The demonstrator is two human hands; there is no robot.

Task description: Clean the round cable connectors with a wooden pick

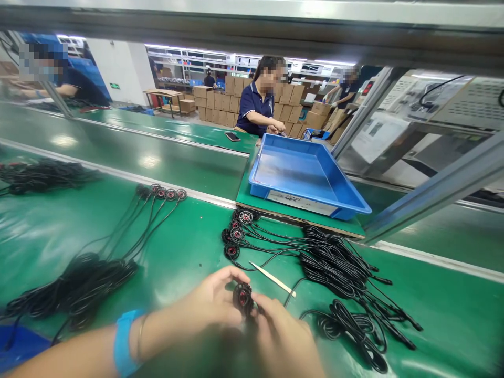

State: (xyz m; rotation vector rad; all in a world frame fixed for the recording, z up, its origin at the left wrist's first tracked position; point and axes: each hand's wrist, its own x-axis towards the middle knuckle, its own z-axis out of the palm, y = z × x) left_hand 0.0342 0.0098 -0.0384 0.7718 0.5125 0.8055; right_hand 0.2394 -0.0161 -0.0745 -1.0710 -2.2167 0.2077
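Between my two hands is a small round black part with a red centre (243, 298). My left hand (210, 299) is curled around its left side, thumb below and fingers above. From the right, the fingers of my right hand (281, 328) pinch its edge. A black cable coil (354, 328) lies to the right of my right hand, perhaps joined to the held part; the link is hidden. Just beyond my hands, a pale thin stick (273, 280) rests on the green bench. Similar round parts (232, 251) with cables sit behind it.
Bundled black cables (334, 257) lie at right; more bundles (74, 286) lie at left with round heads. A blue tray (311, 168) stands on a raised board ahead. A metal post (433, 184) slants at right. Across the line a co-worker (255, 107) works near a phone (232, 136).
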